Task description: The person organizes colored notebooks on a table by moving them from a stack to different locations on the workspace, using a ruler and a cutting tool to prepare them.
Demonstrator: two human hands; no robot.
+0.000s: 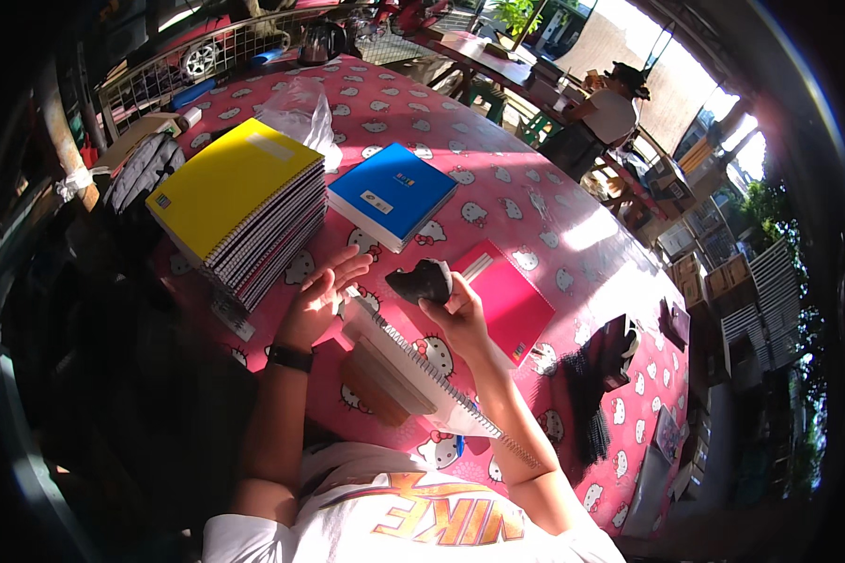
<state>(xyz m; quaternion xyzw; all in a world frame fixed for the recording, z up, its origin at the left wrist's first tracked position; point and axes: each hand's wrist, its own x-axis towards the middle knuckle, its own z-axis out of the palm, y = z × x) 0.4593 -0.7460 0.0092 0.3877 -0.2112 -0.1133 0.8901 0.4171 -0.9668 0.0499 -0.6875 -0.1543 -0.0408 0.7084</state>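
The person sat at a table [573, 202] covered with a pink cloth printed with white cat faces, both forearms coming in from its near edge. The right hand [455, 305] was closed around a small dark object [421, 280], perhaps a stamp or a tool of that sort, though what it was could not be told; it was held just above the cloth, its blunt end turned toward the left hand. The left hand [321, 296], a dark band at the wrist, lay open with fingers spread, flat on the top corner of a spiral notebook [413, 371]. That notebook lay directly under and between the two hands, its long axis running from beside the left hand's fingers down toward the near edge by the right elbow, with the wire binding on its right side. So the dark object hung just beyond the notebook's upper end, a short way right of the left fingertips; the right hand was the nearer to the binding, the left the nearer to the pages. A red notebook [509, 298] lay just right of the right hand. Farther toward the far edge lay a blue notebook [391, 194], and at the left edge stood a tall stack of notebooks [244, 206] with a yellow cover on top, a crumpled clear bag [302, 111] behind it.
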